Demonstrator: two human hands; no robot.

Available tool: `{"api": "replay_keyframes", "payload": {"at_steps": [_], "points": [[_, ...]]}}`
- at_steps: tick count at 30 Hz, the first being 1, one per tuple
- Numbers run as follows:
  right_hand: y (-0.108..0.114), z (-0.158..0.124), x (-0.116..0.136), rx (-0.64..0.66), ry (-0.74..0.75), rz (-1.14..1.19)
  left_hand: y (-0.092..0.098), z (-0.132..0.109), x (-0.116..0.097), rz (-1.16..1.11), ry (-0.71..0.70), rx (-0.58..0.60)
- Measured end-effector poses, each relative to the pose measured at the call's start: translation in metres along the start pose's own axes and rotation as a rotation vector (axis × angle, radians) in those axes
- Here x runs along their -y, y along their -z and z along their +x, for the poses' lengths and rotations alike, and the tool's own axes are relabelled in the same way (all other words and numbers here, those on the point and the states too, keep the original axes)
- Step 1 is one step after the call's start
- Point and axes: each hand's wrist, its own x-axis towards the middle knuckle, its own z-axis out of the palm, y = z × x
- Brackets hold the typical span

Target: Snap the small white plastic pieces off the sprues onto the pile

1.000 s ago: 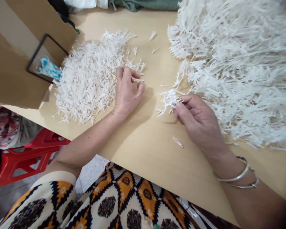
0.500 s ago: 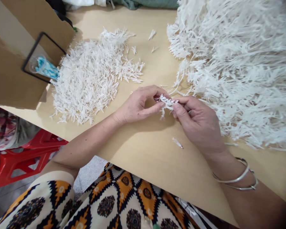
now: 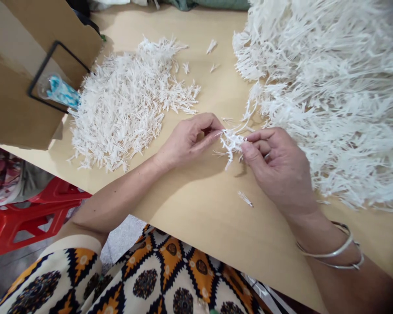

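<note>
My left hand [image 3: 188,139] and my right hand [image 3: 278,168] meet over the middle of the wooden table [image 3: 196,209]. Both pinch a small white plastic sprue [image 3: 231,141] with thin branching pieces, held just above the tabletop. The left fingers are closed on its left end, the right thumb and forefinger on its right side. A heap of small separated white pieces [image 3: 124,102] lies to the left. A very large mass of uncut white sprues [image 3: 327,87] fills the right side, right behind my right hand.
A brown cardboard box [image 3: 19,74] with a black-framed window showing something blue stands at the far left. One loose white piece [image 3: 245,199] lies near the front, several more near the back. A red plastic stool [image 3: 36,209] sits below the table edge. Bangles circle my right wrist.
My left hand left the heap of small pieces and came right to join my right hand on the sprue. The right hand lifted the sprue slightly off the pile's edge.
</note>
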Motion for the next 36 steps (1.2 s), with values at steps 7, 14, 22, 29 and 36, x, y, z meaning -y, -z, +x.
{"api": "replay_keyframes", "payload": {"at_steps": [7,14,22,29,36], "points": [[0.003,-0.004,0.0,-0.054,0.038,-0.173,0.014,0.002,0.038,0.301,0.077,-0.332],[0.002,-0.003,-0.001,-0.067,0.025,0.042,0.019,0.001,0.06,0.362,0.12,-0.444],[0.002,-0.001,-0.016,-0.042,-0.043,0.287,0.005,0.001,0.012,0.165,-0.196,-0.07],[-0.001,0.001,-0.005,0.015,0.003,0.265,-0.008,0.0,0.006,-0.128,-0.159,0.064],[-0.001,0.003,-0.003,0.032,0.031,0.174,-0.008,0.001,0.003,-0.159,-0.13,0.055]]}}
